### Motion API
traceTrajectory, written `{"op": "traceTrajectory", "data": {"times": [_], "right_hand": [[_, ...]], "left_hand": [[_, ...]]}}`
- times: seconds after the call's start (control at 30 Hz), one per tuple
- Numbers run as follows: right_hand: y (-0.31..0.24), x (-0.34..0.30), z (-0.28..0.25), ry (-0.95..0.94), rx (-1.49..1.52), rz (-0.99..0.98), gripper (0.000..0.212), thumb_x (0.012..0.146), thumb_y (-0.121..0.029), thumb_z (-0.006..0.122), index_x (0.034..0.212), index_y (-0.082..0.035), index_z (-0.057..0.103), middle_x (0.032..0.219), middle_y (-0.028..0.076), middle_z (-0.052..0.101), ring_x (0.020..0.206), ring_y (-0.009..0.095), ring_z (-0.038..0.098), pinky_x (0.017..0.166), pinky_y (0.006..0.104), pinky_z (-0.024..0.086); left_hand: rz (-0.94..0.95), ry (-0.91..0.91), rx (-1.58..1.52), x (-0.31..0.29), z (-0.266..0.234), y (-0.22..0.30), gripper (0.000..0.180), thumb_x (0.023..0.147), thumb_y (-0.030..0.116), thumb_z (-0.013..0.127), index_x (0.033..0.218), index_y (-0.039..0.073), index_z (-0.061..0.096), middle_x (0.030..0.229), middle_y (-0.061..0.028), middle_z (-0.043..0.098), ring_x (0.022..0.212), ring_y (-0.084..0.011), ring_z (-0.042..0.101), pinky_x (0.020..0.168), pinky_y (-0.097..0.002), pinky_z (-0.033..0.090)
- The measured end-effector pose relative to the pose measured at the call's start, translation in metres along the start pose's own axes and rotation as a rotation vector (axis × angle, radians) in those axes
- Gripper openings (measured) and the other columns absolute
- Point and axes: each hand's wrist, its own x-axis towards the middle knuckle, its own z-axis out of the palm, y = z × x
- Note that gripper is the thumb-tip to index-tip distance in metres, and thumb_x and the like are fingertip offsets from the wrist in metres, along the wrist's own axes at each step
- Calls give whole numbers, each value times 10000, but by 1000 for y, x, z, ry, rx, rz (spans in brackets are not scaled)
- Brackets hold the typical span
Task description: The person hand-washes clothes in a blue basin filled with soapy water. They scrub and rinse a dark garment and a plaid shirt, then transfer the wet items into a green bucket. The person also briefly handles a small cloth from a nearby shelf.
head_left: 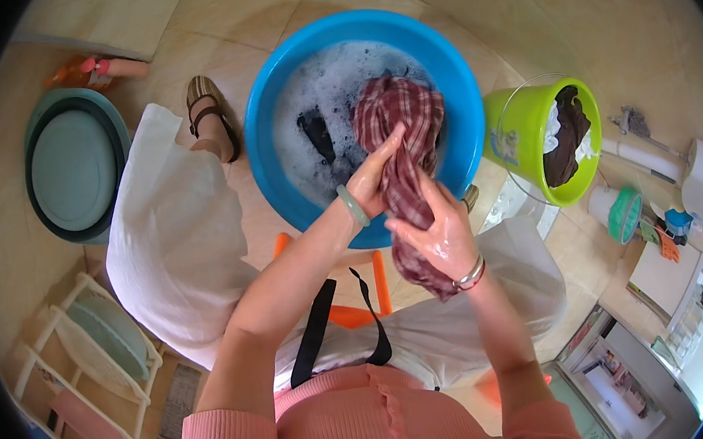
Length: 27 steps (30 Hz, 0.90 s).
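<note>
A red-and-white plaid cloth [413, 116] is bunched up, wet, over the right part of a blue basin [263, 135]. Its upper part rests in the sudsy water, while a twisted length runs down over the basin's near rim. My left hand [372, 182], wearing a pale green bangle, grips that length from the left. Lower down, my right hand [442, 232] has its thumb and fingers around the same cloth, with suds on its back. The cloth's tail hangs below my right wrist. Left of it, a small black piece of fabric [316, 134] floats in the foam [293, 98].
A lime green bucket [519, 119] holding dark and white laundry stands right of the basin. Stacked green basins [76, 174] lean at the left near bottles [121, 68]. A white rack [87, 372] is at lower left. An orange stool [381, 284] shows between my legs.
</note>
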Motion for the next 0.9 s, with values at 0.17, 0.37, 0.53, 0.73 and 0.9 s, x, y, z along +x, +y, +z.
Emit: {"op": "traceTrajectory", "data": {"times": [0.17, 0.37, 0.53, 0.73, 0.9], "right_hand": [[99, -18, 26, 97, 1214, 601, 755, 933, -577, 440, 1352, 50, 419, 1303, 200, 519, 1187, 282, 512, 981, 375, 412], [173, 13, 67, 291, 645, 319, 583, 921, -416, 469, 1353, -27, 439, 1318, 210, 493, 1214, 360, 467, 1043, 474, 346], [126, 70, 43, 137, 1943, 141, 452, 965, -302, 489, 1333, -39, 475, 1319, 141, 517, 1186, 287, 514, 1024, 421, 404], [128, 93, 35, 254, 1549, 228, 357, 942, -163, 545, 1255, 9, 527, 1200, 103, 597, 1028, 209, 603, 905, 344, 499], [114, 98, 43, 413, 1077, 100, 317, 895, -38, 583, 1211, -27, 564, 1176, 108, 607, 1022, 223, 603, 885, 334, 487]], "left_hand": [[-134, 169, 111, 1, 11, 8, 318, 880, 267, 618, 1121, 59, 617, 1001, -59, 682, 846, -191, 656, 763, -349, 546], [-199, 156, 219, -6, 35, 0, 354, 890, 311, 602, 1146, 65, 608, 1015, -53, 679, 882, -165, 656, 783, -307, 537], [-225, 165, 559, -4, 14, 6, 364, 894, 290, 576, 1159, 42, 597, 1064, -54, 652, 920, -144, 626, 821, -293, 502], [144, 75, 1014, 24, -15, -18, 444, 878, 219, 556, 1234, -43, 505, 1127, -114, 633, 999, -174, 580, 906, -322, 447], [77, 317, 1333, 19, -1, -19, 623, 867, 162, 530, 1398, -37, 272, 1200, -221, 582, 1125, -290, 564, 990, -345, 397]]}}
